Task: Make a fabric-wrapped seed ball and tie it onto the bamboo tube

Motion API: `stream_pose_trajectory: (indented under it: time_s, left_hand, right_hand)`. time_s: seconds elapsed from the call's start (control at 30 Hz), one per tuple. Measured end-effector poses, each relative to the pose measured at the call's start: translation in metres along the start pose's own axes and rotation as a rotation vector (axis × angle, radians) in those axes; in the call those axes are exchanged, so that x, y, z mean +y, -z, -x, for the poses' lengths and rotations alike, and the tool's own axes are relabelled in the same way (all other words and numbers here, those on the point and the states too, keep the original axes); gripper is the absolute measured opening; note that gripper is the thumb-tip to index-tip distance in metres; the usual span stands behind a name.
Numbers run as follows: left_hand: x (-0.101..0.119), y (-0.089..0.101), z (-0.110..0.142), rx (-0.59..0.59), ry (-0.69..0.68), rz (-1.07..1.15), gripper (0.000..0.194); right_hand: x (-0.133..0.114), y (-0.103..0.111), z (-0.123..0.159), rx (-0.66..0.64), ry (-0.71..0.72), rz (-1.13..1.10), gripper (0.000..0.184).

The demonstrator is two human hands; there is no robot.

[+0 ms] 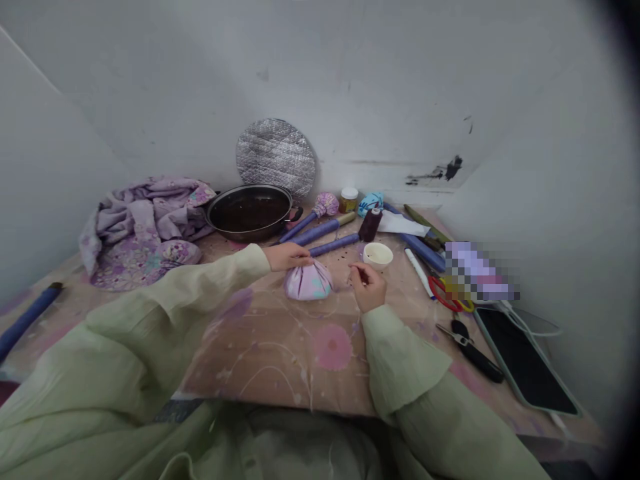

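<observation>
A lilac cloth bundle with pale blue patches rests on the table, its top gathered into folds. My left hand is closed on that gathered top. To the right, apart from the bundle, my right hand is closed in a pinch; whatever lies between its fingertips is too small to make out. Just behind the right hand stands a small white bowl. A spool of dark thread and a purple-wrapped stick lie beyond the bundle.
A wide dark pan stands behind, with crumpled floral fabric on its left. At right lie a white marker, red and yellow scissors, black-handled snips and a phone. A lidded jar is near the wall.
</observation>
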State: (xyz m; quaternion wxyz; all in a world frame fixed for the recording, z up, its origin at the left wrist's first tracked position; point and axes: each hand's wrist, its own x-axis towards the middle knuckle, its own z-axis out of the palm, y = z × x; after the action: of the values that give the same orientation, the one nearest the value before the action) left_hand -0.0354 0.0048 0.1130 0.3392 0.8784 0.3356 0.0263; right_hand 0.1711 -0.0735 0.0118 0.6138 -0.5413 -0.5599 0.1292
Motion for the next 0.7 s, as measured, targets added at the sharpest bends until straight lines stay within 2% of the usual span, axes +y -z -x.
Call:
stream_pose_trajectory:
  time_s: [0.13, 0.3, 0.37, 0.43, 0.5, 0.63, 0.7]
  left_hand:
    - [0.0, 0.001, 0.008, 0.094, 0.104, 0.137, 0.038]
    - [-0.002, 0.002, 0.015, 0.235, 0.013, -0.073, 0.04]
    - [-0.009, -0.001, 0.017, 0.221, -0.051, -0.2, 0.041]
    - [-0.016, -0.009, 0.018, 0.143, -0.065, -0.32, 0.043]
    - [-0.02, -0.021, 0.018, 0.095, -0.001, -0.405, 0.045]
    - [-0.016, -0.043, 0.014, 0.262, 0.286, -0.459, 0.054]
    - [-0.012, -0.049, 0.009, 0.312, 0.36, -0.451, 0.05]
  right_hand:
    - [0.001, 0.0, 0.001, -0.017, 0.004, -0.004, 0.02]
    - [0.001, -0.001, 0.001, 0.002, 0.001, 0.0, 0.022]
    - [0.001, -0.001, 0.001, 0.007, 0.0, -0.001, 0.022]
    - [0.0, -0.001, 0.001, 0.004, 0.0, -0.003, 0.022]
    - [0.0, -0.001, 0.002, -0.002, -0.001, -0.007, 0.021]
    - [0.002, -0.001, 0.003, -0.013, -0.003, -0.018, 0.02]
    - [0.003, -0.001, 0.002, -0.017, -0.005, -0.02, 0.019]
